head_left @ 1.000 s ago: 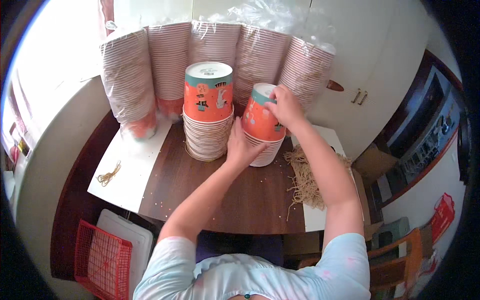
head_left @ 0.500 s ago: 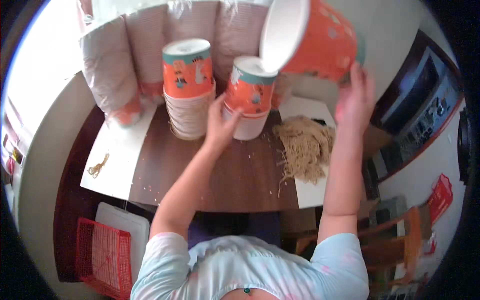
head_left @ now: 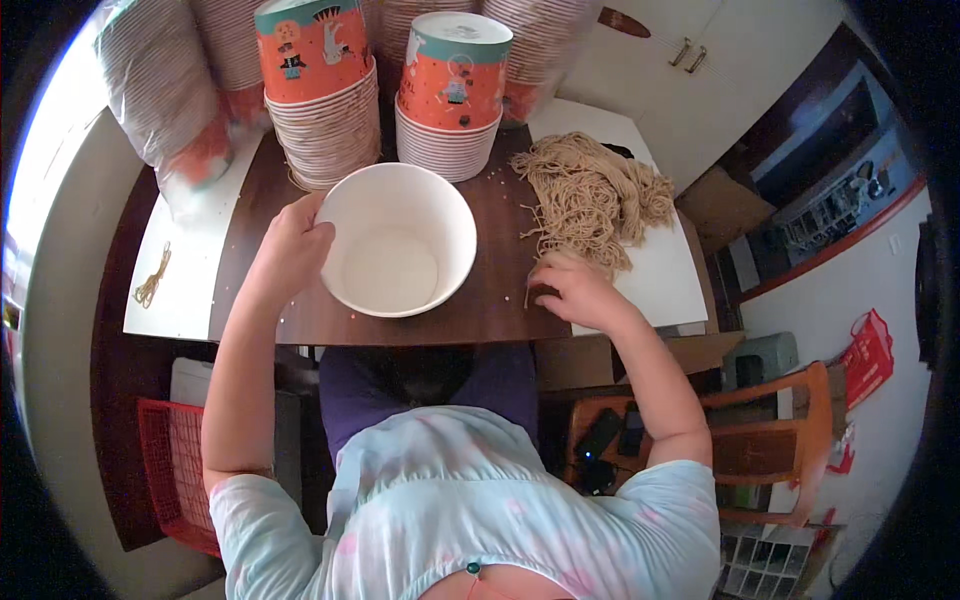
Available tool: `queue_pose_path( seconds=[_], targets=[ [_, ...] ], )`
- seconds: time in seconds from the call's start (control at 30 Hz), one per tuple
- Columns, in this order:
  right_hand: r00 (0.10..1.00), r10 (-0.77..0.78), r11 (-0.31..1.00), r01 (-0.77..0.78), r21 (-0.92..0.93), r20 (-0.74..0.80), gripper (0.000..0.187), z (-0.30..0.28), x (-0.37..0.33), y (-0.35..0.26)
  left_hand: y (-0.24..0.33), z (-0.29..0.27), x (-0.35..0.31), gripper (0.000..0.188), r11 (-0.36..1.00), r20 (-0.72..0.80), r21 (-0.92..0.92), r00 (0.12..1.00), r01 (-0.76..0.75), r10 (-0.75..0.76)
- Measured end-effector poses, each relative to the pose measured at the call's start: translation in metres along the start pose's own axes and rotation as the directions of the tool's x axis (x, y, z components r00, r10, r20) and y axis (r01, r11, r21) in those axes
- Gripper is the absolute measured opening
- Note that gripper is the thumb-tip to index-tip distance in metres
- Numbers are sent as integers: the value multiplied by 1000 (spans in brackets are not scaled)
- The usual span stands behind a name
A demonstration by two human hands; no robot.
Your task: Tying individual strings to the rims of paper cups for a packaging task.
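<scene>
An open paper bucket (head_left: 395, 262), white inside, stands mouth up near the table's front edge. My left hand (head_left: 295, 245) grips its rim on the left side, thumb over the edge. My right hand (head_left: 578, 290) is at the near edge of a tangled pile of tan cords (head_left: 590, 195), fingers curled and pinched on a strand. Behind the bucket stand two upside-down stacks of orange and teal printed buckets, a left stack (head_left: 318, 60) wound with cords around its rims and a right stack (head_left: 455, 80).
Tall plastic-wrapped bucket stacks (head_left: 155, 80) line the back of the brown and white table (head_left: 460, 310). A small bundle of cord (head_left: 153, 278) lies at the left. A red basket (head_left: 170, 480) sits below left, a wooden chair (head_left: 765, 440) at the right.
The bucket my right hand held up at the right now stands before me in my left hand. My left hand has left the right stack; my right hand has come down to the cords.
</scene>
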State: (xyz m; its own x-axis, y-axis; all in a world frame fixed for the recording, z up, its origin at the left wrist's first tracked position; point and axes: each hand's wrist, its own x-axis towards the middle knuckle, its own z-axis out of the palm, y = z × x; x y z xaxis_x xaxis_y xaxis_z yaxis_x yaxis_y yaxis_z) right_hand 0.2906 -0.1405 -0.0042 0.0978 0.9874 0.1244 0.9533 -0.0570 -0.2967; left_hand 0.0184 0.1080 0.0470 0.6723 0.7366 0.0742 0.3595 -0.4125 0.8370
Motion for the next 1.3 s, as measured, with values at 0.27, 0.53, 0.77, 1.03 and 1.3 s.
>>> queue_pose_path(
  seconds=[0.27,0.53,0.77,1.03,1.3],
  targets=[
    [984,-59,990,79,-117,166,9,23,0,2,33,42,-90,17,893,-355,292,828,-344,435],
    [862,-395,898,436,66,-319,12,30,-17,-68,14,141,-113,27,736,394,-577,910,354,-128],
    [875,-385,874,448,190,-295,13,48,-20,-66,10,127,-113,20,876,409,-398,908,271,-95],
    [898,206,845,-364,-393,-389,27,21,-11,47,47,42,-138,18,734,147,-672,989,98,3],
    [899,80,883,137,449,-431,56,6,-37,-101,38,39,-151,12,828,271,-522,960,205,-67]
  ],
)
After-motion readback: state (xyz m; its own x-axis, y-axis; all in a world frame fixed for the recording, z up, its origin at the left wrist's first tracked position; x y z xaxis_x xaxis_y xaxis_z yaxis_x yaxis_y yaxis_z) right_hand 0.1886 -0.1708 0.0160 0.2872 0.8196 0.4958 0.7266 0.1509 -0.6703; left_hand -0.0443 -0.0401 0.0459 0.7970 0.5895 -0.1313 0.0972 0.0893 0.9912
